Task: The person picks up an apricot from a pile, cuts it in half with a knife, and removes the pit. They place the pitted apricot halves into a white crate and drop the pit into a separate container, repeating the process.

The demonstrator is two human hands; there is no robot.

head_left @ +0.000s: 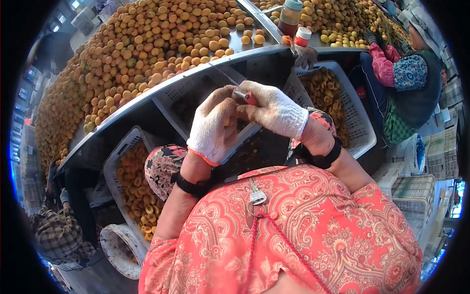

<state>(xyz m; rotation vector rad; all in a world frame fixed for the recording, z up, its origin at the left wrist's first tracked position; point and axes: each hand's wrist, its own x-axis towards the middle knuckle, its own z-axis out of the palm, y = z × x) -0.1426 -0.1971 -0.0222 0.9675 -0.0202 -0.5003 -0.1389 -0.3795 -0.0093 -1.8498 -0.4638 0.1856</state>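
White work gloves, stained brown at the fingers, cover both of my hands, which meet in front of my chest. My right hand (275, 109) is closed around a small knife-like tool (250, 98) with a red handle; its metal part points toward my left hand. The fingers of my left hand (214, 122) are curled, and a bit of orange apricot (227, 122) shows between them, mostly hidden. Below and beyond the hands is a crate (183, 105) under the table edge, its contents in shadow.
Whole apricots (142, 46) are heaped on the metal table (235, 55). Crates of halved apricots stand at left (113, 166) and right (364, 122). A bottle (290, 19) and a red jar (302, 36) sit at the rim. A white bucket (117, 247) and co-workers flank me.
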